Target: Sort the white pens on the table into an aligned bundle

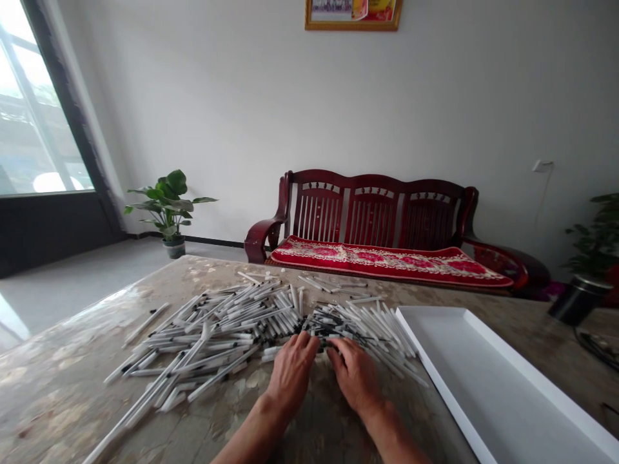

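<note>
A big heap of slim white pens with black ends (232, 316) lies across the middle and left of the table. At the front of the heap my left hand (294, 364) is closed, its fingers bent down; whatever they hold is hidden. Just to its right, my right hand (352, 370) has its thumb and forefinger curled in close to the black pen ends, and I cannot make out what is between them. A second bunch of white pens (382, 325) fans out beyond and to the right of my right hand.
A shallow white tray (498, 380) stands on the patterned table (58, 386) right of the pens. At the right edge are a black cylindrical container (580, 299) and a dark cable (599, 348). Behind the table stand a red wooden bench (372, 212) and a potted plant (169, 206).
</note>
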